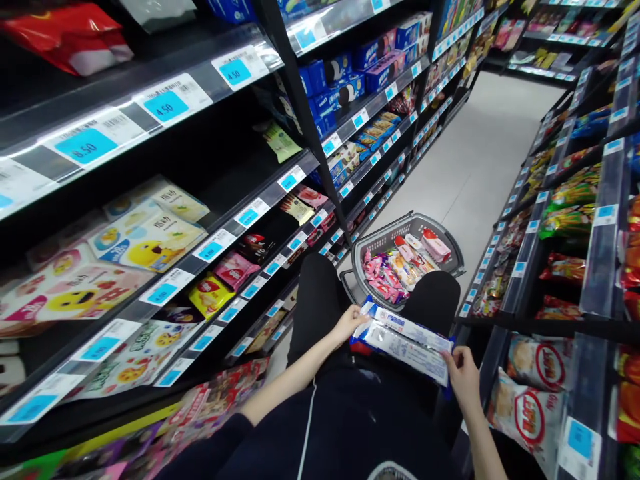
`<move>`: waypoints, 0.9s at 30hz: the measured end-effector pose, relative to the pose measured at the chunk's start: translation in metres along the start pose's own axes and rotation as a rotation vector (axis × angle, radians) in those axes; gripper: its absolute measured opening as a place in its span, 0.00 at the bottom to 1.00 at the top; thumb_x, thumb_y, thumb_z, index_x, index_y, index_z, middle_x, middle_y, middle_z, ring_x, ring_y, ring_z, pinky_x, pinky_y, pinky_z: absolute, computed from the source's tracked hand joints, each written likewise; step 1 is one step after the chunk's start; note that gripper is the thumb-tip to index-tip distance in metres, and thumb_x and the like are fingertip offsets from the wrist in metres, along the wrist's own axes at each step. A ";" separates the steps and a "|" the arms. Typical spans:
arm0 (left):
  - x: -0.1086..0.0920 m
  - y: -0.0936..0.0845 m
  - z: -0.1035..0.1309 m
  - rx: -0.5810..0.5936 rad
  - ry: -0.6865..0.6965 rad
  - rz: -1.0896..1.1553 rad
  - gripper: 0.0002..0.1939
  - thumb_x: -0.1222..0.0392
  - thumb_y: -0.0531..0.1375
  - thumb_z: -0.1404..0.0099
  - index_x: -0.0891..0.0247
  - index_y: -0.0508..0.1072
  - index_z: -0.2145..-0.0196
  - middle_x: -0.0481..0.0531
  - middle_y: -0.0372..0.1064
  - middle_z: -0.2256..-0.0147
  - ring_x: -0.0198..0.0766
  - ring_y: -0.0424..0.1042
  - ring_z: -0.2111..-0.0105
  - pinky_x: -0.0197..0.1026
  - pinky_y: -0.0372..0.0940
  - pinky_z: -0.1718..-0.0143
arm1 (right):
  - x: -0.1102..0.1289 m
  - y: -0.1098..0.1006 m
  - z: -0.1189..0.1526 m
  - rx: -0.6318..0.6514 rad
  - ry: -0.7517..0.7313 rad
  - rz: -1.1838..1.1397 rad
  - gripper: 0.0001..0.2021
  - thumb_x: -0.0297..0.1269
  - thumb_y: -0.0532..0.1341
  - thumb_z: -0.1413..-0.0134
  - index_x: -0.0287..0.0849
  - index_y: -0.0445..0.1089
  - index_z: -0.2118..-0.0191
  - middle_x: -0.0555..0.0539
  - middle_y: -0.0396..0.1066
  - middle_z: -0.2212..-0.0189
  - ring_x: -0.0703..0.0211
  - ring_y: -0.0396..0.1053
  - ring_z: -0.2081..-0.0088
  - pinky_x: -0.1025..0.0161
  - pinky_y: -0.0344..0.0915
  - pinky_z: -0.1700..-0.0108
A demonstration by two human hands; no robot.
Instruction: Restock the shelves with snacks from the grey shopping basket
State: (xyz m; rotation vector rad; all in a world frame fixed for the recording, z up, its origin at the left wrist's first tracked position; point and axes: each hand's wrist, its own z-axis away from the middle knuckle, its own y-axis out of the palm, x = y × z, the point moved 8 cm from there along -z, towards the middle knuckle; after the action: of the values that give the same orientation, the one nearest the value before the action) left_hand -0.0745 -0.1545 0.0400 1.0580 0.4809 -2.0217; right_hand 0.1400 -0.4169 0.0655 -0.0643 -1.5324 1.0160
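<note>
A long blue-and-white snack packet (405,343) is stretched between my two hands above my lap, with a printed text side facing up. My left hand (351,321) pinches its left end, thumb on top. At the right end, the fingers of my right hand (461,373) are closed on its edge. Just beyond my knees a grey shopping basket (358,257) rests on the floor. Inside it lie several pink packets (383,277) and a pink-and-white package (435,245).
Stocked shelves with blue price tags (163,107) rise close on my left, holding yellow-faced snack bags (150,247) and blue cookie boxes (325,100). Another shelf with bagged snacks (530,413) runs along my right. The pale aisle floor (480,147) stretches ahead between them.
</note>
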 end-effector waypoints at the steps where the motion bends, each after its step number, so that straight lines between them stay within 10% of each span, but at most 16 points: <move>1: 0.003 0.004 0.000 0.054 -0.043 0.011 0.23 0.48 0.68 0.60 0.68 0.68 0.72 0.45 0.65 0.79 0.31 0.63 0.78 0.34 0.57 0.73 | -0.005 0.001 0.002 0.012 0.035 -0.058 0.22 0.60 0.56 0.54 0.43 0.57 0.77 0.55 0.53 0.82 0.62 0.54 0.79 0.65 0.53 0.75; 12: -0.007 0.015 0.007 0.185 -0.038 0.155 0.26 0.42 0.64 0.54 0.70 0.75 0.68 0.52 0.71 0.74 0.35 0.66 0.75 0.37 0.59 0.69 | -0.041 0.027 0.015 0.164 0.396 -0.683 0.22 0.52 0.67 0.66 0.42 0.57 0.81 0.56 0.56 0.84 0.66 0.55 0.80 0.68 0.55 0.78; 21: -0.018 0.003 0.005 0.198 -0.023 0.020 0.33 0.27 0.50 0.51 0.66 0.66 0.79 0.42 0.51 0.85 0.27 0.47 0.84 0.33 0.46 0.81 | -0.052 0.045 0.026 0.262 0.472 -0.686 0.23 0.56 0.63 0.64 0.41 0.68 0.69 0.48 0.70 0.75 0.54 0.69 0.71 0.59 0.66 0.69; 27: -0.034 0.009 0.012 0.303 0.064 -0.028 0.23 0.42 0.64 0.54 0.66 0.64 0.76 0.41 0.54 0.83 0.26 0.50 0.83 0.31 0.44 0.80 | -0.066 0.036 0.027 0.187 0.443 -0.580 0.24 0.55 0.62 0.61 0.38 0.71 0.65 0.48 0.72 0.73 0.53 0.68 0.68 0.60 0.64 0.65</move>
State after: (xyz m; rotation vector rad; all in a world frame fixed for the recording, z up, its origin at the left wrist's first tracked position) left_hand -0.0619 -0.1516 0.0751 1.3059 0.2258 -2.1350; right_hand 0.1174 -0.4471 -0.0045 0.2588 -0.9595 0.6176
